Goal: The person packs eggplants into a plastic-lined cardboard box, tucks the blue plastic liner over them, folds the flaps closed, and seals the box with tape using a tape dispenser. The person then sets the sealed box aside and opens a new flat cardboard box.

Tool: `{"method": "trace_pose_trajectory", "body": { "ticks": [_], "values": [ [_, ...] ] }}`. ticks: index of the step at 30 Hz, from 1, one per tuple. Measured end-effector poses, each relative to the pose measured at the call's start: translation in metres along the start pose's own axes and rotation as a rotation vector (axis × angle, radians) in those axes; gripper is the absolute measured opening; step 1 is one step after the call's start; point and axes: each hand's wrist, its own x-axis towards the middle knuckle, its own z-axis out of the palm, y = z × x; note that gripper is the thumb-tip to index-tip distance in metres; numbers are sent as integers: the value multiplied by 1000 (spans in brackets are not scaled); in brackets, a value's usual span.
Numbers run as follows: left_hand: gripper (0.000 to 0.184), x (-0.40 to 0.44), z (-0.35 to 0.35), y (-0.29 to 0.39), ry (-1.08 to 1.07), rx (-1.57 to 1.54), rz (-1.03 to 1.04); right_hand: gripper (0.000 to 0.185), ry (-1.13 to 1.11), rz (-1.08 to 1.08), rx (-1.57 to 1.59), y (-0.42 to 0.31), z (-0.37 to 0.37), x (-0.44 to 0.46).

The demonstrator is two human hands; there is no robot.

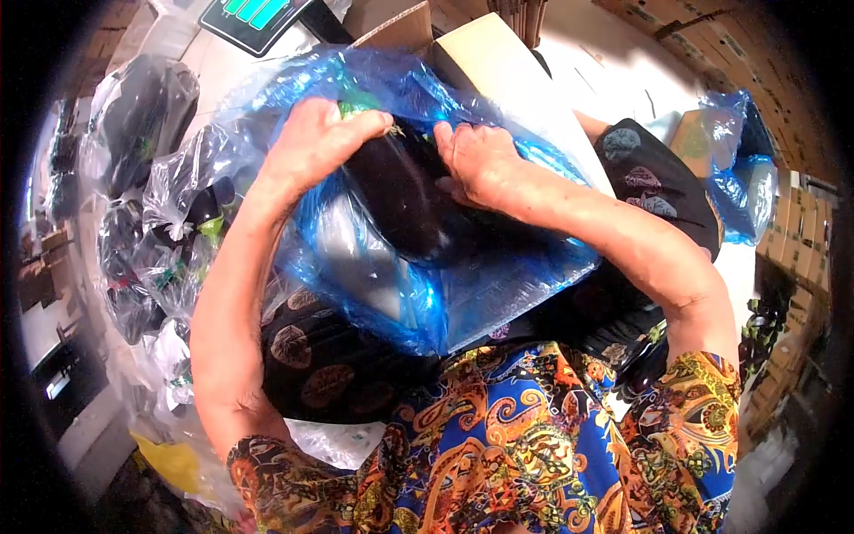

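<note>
Eggplant (400, 191): one clearly visible, dark and glossy, lying at 12 o'clock of centre inside the open blue bag (356, 267), stem end towards 11 o'clock and blunt end towards 6. A further dark area to its 4 o'clock merges into shadow; cannot tell whether it is a second one.

Hands: two, both bare. Left hand (311, 142) at 11 o'clock, thumb laid across the stem end, remaining fingers hidden behind the hand and film; whether they close on anything, cannot tell. Right hand (485, 165) at 1 o'clock, fingers bent inward at the eggplant's upper side, by the bag's film; grip on either, cannot tell.

Containers: blue bag, one, mouth spread, contents as above; beyond it at 12 to 1 o'clock, two cardboard flaps (489, 62), pale inner face on the larger. Clear bags (142, 116) at 9 to 10 o'clock, several, overlapping, exact count not readable; dark produce inside, some green showing. Second blue bag (743, 178) at 2 to 3 o'clock, contents unclear.

Also recorded: one black panel (253, 20) with cyan bars at 11 o'clock, cut off by the top edge; stacked cardboard (801, 240) at 3 o'clock; one patterned shirt (498, 436) at 6 o'clock, cropped below.
</note>
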Motion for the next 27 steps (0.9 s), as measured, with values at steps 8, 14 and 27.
{"method": "trace_pose_trajectory", "body": {
  "ticks": [8, 14, 27],
  "values": [
    [36, -14, -25, 15, 76, 21, 145, 59, 136, -134, 91, 14, -24, -14],
    [39, -23, -27, 22, 294, 31, 300, 68, 271, -231, -54, 20, -16, -21],
    [36, -26, 6, 19, 52, -173, 215, 19, 520, -319, 652, 35, -5, -18]
  ]
}}
